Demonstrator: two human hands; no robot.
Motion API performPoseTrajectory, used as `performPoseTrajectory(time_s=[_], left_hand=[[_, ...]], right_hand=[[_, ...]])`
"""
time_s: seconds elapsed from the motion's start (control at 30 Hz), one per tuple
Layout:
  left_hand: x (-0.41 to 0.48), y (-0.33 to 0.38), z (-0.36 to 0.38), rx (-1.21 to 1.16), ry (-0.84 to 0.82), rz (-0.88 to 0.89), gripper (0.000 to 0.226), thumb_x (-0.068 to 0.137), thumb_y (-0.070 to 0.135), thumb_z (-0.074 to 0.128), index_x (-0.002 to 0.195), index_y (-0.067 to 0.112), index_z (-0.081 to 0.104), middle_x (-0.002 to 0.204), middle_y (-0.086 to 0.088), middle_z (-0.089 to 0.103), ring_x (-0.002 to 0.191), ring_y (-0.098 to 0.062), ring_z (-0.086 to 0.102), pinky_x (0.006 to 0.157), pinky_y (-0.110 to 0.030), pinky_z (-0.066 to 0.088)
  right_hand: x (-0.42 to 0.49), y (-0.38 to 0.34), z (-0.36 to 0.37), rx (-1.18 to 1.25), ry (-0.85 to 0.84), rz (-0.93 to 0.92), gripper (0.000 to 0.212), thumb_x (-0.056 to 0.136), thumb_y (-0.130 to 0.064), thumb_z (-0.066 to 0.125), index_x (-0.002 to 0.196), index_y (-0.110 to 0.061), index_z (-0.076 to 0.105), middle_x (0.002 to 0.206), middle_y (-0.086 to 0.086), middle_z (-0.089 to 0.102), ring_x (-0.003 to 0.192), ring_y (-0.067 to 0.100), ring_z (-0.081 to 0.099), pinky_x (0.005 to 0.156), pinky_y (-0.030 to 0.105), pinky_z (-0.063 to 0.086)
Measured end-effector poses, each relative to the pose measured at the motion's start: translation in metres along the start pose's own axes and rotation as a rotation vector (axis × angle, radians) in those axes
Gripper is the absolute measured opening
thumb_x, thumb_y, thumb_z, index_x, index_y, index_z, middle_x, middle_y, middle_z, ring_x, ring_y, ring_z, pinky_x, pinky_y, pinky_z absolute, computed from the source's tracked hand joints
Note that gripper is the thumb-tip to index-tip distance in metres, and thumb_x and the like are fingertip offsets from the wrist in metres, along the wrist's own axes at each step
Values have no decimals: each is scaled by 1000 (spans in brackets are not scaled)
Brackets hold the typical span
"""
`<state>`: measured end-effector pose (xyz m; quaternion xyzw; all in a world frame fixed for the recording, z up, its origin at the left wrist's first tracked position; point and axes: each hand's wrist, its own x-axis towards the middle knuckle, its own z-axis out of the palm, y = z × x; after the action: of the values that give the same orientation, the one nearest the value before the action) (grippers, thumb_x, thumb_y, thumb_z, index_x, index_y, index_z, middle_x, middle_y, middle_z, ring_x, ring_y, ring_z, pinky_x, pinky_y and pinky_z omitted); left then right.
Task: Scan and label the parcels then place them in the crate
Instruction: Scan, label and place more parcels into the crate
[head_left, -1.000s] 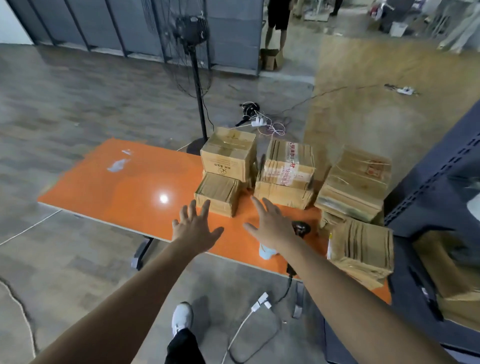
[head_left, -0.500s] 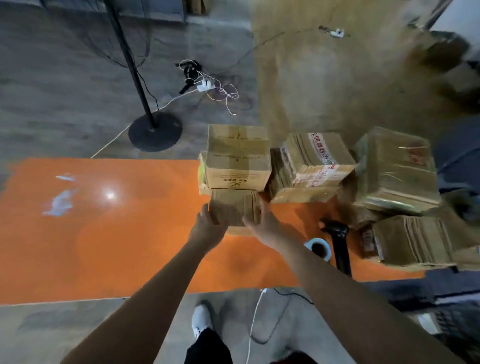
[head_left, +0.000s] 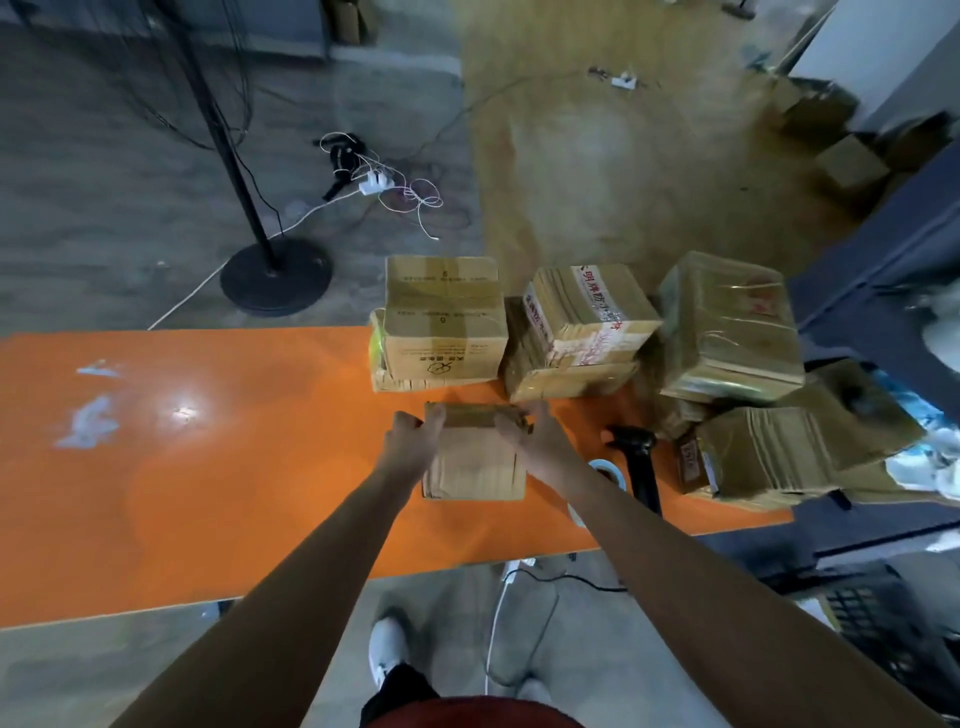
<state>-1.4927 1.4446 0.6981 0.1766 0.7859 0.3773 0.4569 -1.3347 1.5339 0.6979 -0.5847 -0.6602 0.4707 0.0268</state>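
A small flat cardboard parcel (head_left: 475, 462) lies on the orange table (head_left: 208, 467), a little in front of the stacked parcels. My left hand (head_left: 413, 447) grips its left far corner and my right hand (head_left: 537, 441) grips its right far corner. Several more brown parcels stand behind and to the right: a taped box (head_left: 444, 317), one with red print (head_left: 587, 322) and a larger one (head_left: 727, 327). A black handheld scanner (head_left: 636, 460) lies just right of my right wrist, beside a roll of tape (head_left: 605, 470). A dark crate (head_left: 893, 634) shows at the lower right.
A fan stand with a round black base (head_left: 275, 273) is on the floor behind the table, with cables and a power strip (head_left: 374, 182) nearby. A white cable (head_left: 498, 613) hangs below the table's front edge. My shoe (head_left: 387, 644) is under it.
Both hands reached forward, took the small parcel from the front of the stack and pulled it toward me across the table. The camera tilted down.
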Motion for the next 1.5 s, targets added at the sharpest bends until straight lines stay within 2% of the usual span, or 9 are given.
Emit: performPoseTrajectory(time_s=[0.13,0.37,0.57,0.7,0.97,1.07,1.2,1.3,1.5], left_hand=[[-20,-11,13,35,60,21,51,78,50,59,92,1,54,90,-13,60,78,-27,60,72,-51,57],[-68,-14,32,-37,70,99,59,87,15,65,139,23,38,84,-7,56,76,-26,58,79,-50,54],[-101,-14,42,-130,202,52,35,93,36,61,114,13,44,89,-5,53,72,-18,51,72,-40,50],[-105,-19,42,-121,187,76,38,92,31,62,114,7,43,89,-4,50,70,-17,48,71,-40,49],[-88,-33,21,-66,55,168,52,86,19,70,128,13,39,95,-6,59,79,-17,57,81,-44,53],[-83,-42,16,-37,0,183,68,81,13,76,135,12,36,96,-8,61,76,-14,58,63,-31,54],[-75,-52,15,-22,-36,198,84,78,1,78,145,9,27,97,-10,60,69,-12,56,44,-15,45],[-66,-58,17,84,-48,188,103,71,12,85,149,15,18,116,-10,60,88,-28,64,62,-27,50],[-61,-64,34,300,-88,79,77,61,22,89,119,7,41,114,-12,61,101,-31,62,81,-41,54]], right_hand=[[-13,13,-14,52,51,-68,37,91,-46,60,115,-22,46,115,9,54,78,14,54,58,29,40],[-27,38,-30,135,-12,-152,71,82,-41,73,143,-24,41,133,-1,51,114,20,56,95,37,51],[-51,50,-36,213,-60,-211,47,86,-39,70,122,-19,47,114,3,59,81,10,59,60,24,47],[-63,54,-35,195,-6,-278,33,87,-33,70,109,-20,49,104,0,57,80,7,57,60,21,45],[-66,45,-26,60,89,-291,75,74,-29,81,138,-21,44,125,2,53,110,15,55,84,27,49],[-67,43,-19,-11,94,-286,86,68,-34,80,144,-21,40,127,4,51,111,19,55,96,40,50],[-64,42,-9,-93,79,-261,80,68,-30,76,141,-25,42,119,2,52,100,17,59,86,40,54],[-50,50,-2,-159,54,-275,77,62,-37,73,134,-34,46,118,1,58,99,17,61,83,41,57],[-44,55,0,-287,0,-274,74,66,-48,70,132,-25,47,123,6,53,112,20,54,88,33,49]])
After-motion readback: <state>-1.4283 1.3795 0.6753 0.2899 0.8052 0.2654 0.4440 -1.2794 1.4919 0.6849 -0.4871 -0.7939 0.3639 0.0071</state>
